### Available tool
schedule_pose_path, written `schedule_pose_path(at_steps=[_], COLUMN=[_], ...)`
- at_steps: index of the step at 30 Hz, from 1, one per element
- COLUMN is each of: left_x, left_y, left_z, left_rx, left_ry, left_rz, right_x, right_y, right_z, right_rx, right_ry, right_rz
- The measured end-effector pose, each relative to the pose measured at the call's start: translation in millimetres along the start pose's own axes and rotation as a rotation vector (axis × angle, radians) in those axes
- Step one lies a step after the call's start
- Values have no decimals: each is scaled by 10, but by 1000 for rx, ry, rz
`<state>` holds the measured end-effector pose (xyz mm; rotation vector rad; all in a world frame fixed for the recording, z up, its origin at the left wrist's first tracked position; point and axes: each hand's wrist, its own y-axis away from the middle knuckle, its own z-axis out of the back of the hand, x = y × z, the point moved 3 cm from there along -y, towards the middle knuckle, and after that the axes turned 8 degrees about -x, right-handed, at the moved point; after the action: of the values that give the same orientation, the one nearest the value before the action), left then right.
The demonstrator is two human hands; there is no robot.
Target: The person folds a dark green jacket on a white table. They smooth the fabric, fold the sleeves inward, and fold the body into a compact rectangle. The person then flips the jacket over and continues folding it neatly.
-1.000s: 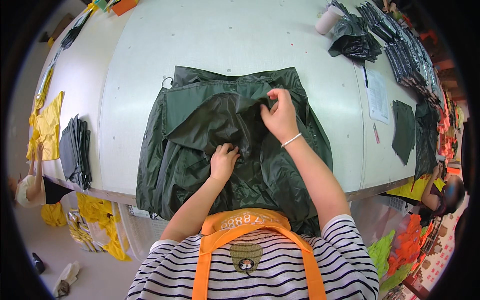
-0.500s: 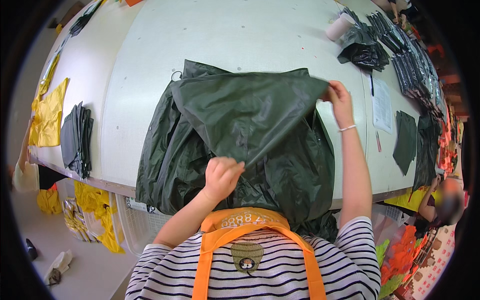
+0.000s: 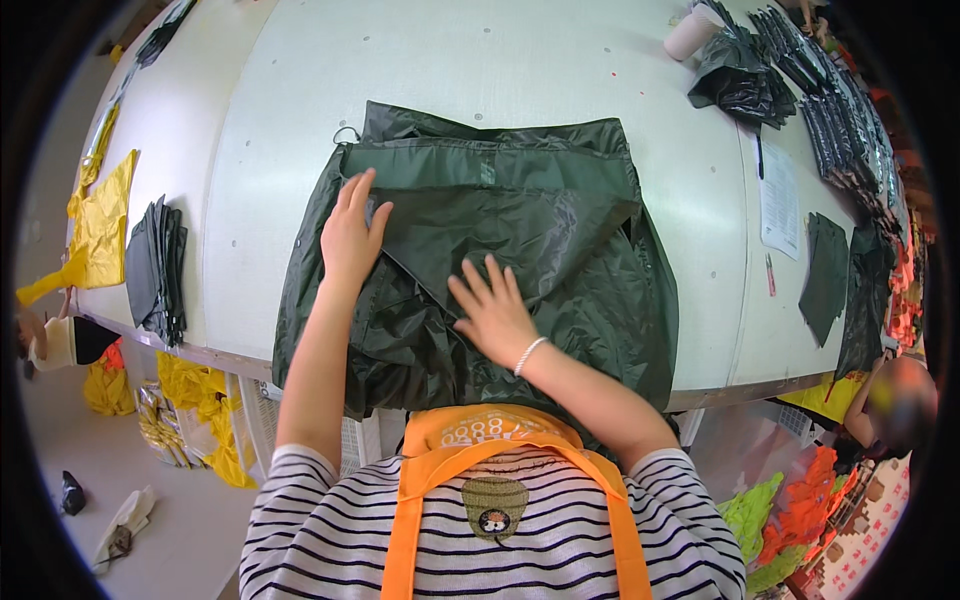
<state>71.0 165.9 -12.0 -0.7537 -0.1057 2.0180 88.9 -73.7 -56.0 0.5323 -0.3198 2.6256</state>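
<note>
A dark green waterproof garment (image 3: 560,330), probably a raincoat, lies spread at the near edge of the table with a triangular flap folded over its middle. My left hand (image 3: 350,235) rests on the flap's left side, fingers apart and holding nothing. Lower down, near the tip of the flap, my right hand (image 3: 495,315) lies with spread fingers on the fabric. At the garment's upper left a small ring or cord loop (image 3: 346,134) sticks out.
Folded dark pieces (image 3: 156,270) and yellow fabric (image 3: 105,230) lie on the left. To the right are a paper sheet (image 3: 779,205), a red pen-like tool (image 3: 771,275), a pale roll (image 3: 692,32), bagged dark bundles (image 3: 835,125) and a flat green piece (image 3: 824,275). Other people work at both sides.
My right hand has let go of the flap's right corner and moved down onto its middle. My left hand has left the lower tip and moved up-left. The flap now lies flatter.
</note>
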Motion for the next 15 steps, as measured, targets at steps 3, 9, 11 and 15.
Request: schedule_pose_path(at_steps=[3, 9, 11, 15], left_x=[601, 406, 602, 912], left_y=[-50, 175, 353, 432], left_z=[-428, -386, -440, -596], left_rx=[308, -364, -383, -141], left_ry=[-253, -144, 23, 640], left_rz=[112, 260, 487, 941], right_x=[23, -595, -1010, -1448], right_y=[157, 80, 315, 266], right_z=[-442, 583, 589, 355], right_rx=[157, -591, -821, -659], right_ry=[-72, -309, -370, -1599], right_rz=[-53, -300, -766, -1183])
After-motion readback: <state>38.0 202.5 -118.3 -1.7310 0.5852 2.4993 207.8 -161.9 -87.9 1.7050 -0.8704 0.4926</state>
